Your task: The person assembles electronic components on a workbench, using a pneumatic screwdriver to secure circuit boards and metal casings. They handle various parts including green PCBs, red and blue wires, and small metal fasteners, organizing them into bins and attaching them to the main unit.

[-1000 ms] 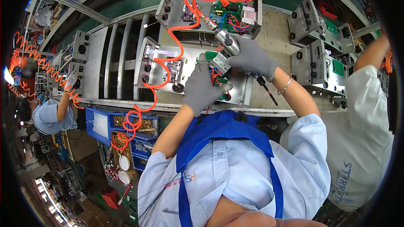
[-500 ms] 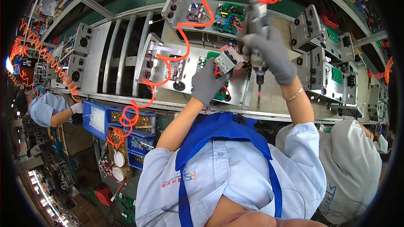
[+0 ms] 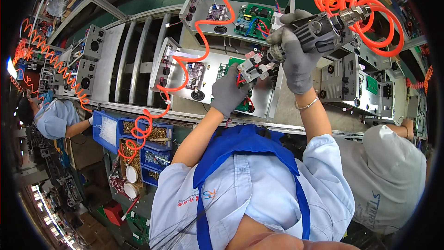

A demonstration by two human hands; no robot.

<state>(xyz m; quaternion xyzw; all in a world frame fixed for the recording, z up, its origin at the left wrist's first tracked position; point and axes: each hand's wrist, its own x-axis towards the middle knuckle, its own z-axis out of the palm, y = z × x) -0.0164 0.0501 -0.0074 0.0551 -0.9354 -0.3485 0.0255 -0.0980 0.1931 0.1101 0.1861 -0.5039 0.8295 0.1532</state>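
- The pale component block (image 3: pixel 262 71) is above the open metal chassis (image 3: pixel 213 62), near its green circuit board (image 3: pixel 237 61).
- The left hand (image 3: pixel 229 93) pinches the block's near-left edge.
- The right hand (image 3: pixel 297 60) wraps around a dark power screwdriver (image 3: pixel 319 34), its nose at the block; whether the bit touches is unclear.
- An orange coiled hose (image 3: pixel 392 42) meets the screwdriver's rear.
- A second open chassis (image 3: pixel 225 29) lies beyond.
- Blue bins (image 3: pixel 105 130) sit lower left.
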